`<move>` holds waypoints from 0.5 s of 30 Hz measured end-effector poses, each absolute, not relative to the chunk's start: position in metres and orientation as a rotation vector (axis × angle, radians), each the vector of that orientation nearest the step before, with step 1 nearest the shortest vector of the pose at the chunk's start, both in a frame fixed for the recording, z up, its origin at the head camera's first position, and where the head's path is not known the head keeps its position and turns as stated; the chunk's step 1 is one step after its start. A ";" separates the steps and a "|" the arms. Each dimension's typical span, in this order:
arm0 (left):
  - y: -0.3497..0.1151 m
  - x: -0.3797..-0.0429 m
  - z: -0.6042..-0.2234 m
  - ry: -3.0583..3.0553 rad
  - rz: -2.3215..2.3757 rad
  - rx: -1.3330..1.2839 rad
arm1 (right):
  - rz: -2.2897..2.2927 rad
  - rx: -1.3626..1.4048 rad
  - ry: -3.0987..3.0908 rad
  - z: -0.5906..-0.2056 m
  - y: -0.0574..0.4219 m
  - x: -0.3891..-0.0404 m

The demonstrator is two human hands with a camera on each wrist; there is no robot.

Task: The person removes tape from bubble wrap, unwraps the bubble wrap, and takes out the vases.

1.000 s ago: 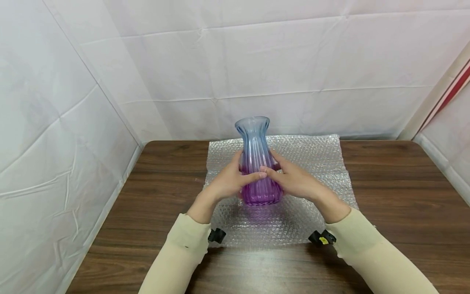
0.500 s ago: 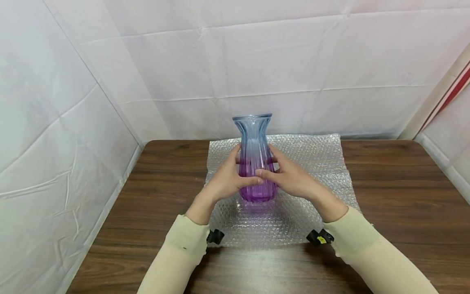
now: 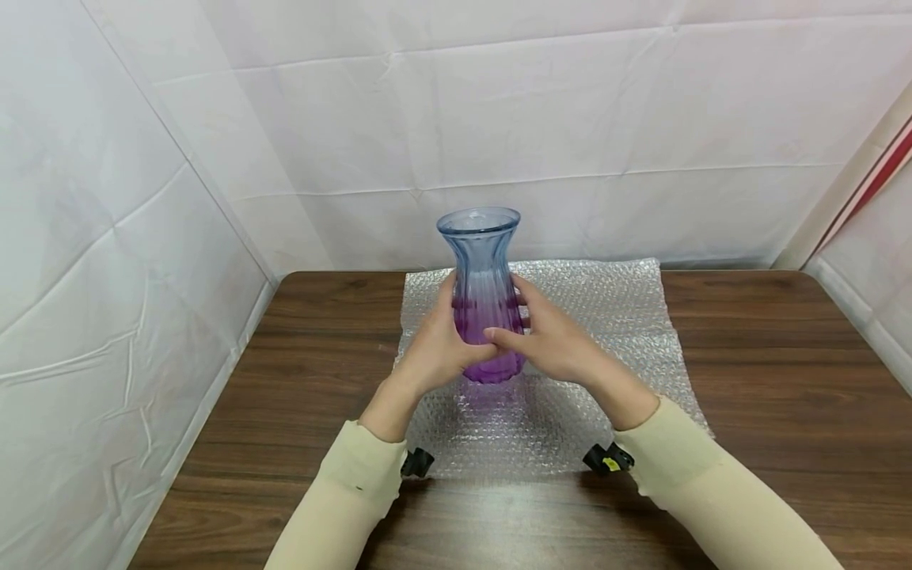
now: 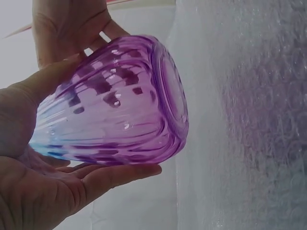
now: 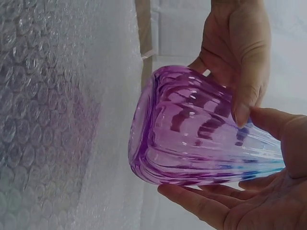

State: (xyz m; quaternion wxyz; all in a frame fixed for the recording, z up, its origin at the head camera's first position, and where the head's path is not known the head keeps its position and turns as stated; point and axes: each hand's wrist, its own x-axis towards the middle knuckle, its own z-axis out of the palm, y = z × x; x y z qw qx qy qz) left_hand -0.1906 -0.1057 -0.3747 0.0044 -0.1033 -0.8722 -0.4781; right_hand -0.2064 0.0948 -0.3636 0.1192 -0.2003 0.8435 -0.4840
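A ribbed glass vase (image 3: 484, 269), blue at the flared rim and purple toward its base, is held between both hands over the bubble wrap. My left hand (image 3: 433, 348) grips its left side, thumb across the front. From the right, my right hand (image 3: 559, 340) grips the lower body, its thumb meeting the left thumb in the head view. Both wrist views show the vase's base (image 4: 175, 91) raised off the bubble wrap (image 5: 38, 120), which carries a purple tint below it. Fingers behind the glass show through as dark patches.
The sheet of bubble wrap (image 3: 606, 309) lies flat on a dark wooden table (image 3: 306, 380). White cloth walls (image 3: 342, 127) stand behind and to the left, with a red strip (image 3: 879, 174) at the right.
Both hands have shifted the vase slightly left and up in the head view. Its rim has tipped toward the camera, so the mouth now shows as an oval.
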 end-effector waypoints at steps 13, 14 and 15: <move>-0.110 -0.188 -0.372 -2.690 -1.314 -0.304 | -1.485 -0.614 2.543 -0.363 0.077 -0.207; -0.110 -0.188 -0.372 -2.691 -1.308 -0.301 | -1.483 -0.611 2.553 -0.362 0.076 -0.207; -0.111 -0.188 -0.372 -2.692 -1.299 -0.298 | -1.482 -0.610 2.560 -0.362 0.075 -0.207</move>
